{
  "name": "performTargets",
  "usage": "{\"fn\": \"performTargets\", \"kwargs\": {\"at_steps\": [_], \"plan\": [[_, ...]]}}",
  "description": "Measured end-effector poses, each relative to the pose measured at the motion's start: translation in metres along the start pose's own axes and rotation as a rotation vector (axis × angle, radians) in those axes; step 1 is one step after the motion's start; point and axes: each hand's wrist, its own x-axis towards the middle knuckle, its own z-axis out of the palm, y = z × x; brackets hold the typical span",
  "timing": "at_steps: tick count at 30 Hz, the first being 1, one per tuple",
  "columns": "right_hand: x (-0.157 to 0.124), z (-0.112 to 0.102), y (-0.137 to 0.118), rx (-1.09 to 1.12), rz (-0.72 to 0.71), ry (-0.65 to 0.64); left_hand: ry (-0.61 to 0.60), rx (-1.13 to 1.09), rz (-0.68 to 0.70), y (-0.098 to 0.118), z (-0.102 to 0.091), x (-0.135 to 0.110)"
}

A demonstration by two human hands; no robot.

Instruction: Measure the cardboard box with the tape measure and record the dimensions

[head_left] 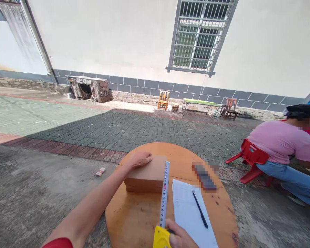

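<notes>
A brown cardboard box (147, 177) sits on the round wooden table (134, 213). My left hand (141, 159) rests on the left part of its top, fingers lying over the surface. Low in the view, my right hand (179, 236) grips a yellow tape measure (161, 237). Its white blade (164, 193) runs out away from me along the box's right side, with the far end by the box's back right corner. Right of the blade lie white paper sheets (182, 206), with a black pen (200, 209) on top.
A blurred-out dark, reddish-edged object (204, 177) lies at the table's right. Beyond, a person in a pink shirt (276, 141) sits on a red plastic chair (255, 155). Near the wall stand a wooden chair (163, 100) and a green-topped folding table (201, 102). A small packet (100, 171) lies on the ground.
</notes>
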Motion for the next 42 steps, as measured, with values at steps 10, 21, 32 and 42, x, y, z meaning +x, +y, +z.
{"fn": "performTargets", "kwargs": {"at_steps": [10, 21, 32, 42], "plan": [[0.054, 0.014, -0.025, 0.022, 0.084, 0.018, 0.416, -0.047, -0.091, 0.005, 0.001, -0.125], [0.068, 0.012, -0.034, -0.157, 0.289, 0.111, 0.596, -0.096, -0.014, 0.022, 0.047, -0.166], [0.058, 0.012, -0.031, -0.185, 0.289, 0.137, 0.597, -0.182, -0.034, 0.02, 0.051, -0.166], [0.048, 0.019, -0.033, -0.361, 0.166, 0.098, 0.694, -0.439, -0.099, 0.033, 0.038, -0.171]]}}
